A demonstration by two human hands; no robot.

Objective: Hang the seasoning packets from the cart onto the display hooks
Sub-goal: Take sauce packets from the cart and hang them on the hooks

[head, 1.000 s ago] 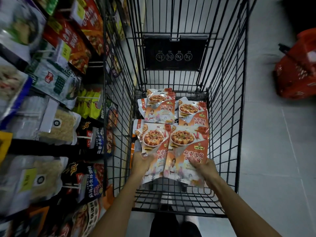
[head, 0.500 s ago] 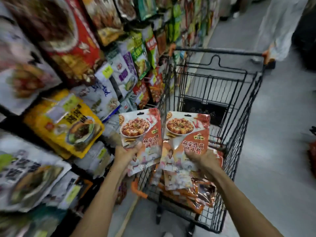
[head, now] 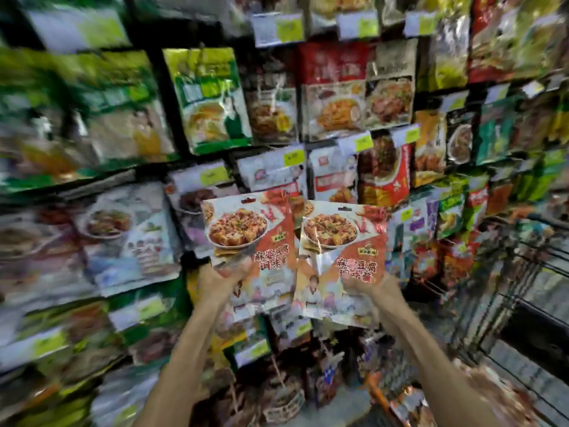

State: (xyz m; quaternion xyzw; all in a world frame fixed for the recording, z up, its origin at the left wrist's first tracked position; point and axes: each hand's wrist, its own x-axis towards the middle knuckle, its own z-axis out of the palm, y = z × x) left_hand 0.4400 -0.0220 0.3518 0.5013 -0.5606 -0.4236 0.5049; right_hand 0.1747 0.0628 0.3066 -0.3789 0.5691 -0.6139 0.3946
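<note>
I hold two orange-and-white seasoning packets upright, side by side, in front of the display wall. My left hand (head: pixel 220 278) grips the lower left of the left packet (head: pixel 249 229). My right hand (head: pixel 369 285) grips the lower middle of the right packet (head: pixel 341 238). Each packet shows a dish of tofu and a small hang hole at its top edge. The black wire cart (head: pixel 529 272) stands at the right, with more orange packets (head: pixel 406 405) blurred low at its near side. The display hooks are hidden behind the hanging goods.
The display wall (head: pixel 215 97) is packed with hanging bags of many colours, with yellow-green price tags (head: pixel 294 157) above the rows. Low shelves of goods run along the bottom left. The view is blurred from motion.
Both hands lifted the two packets out of the cart and carried them up and left to the display wall. The view swung from the cart to the shelves.
</note>
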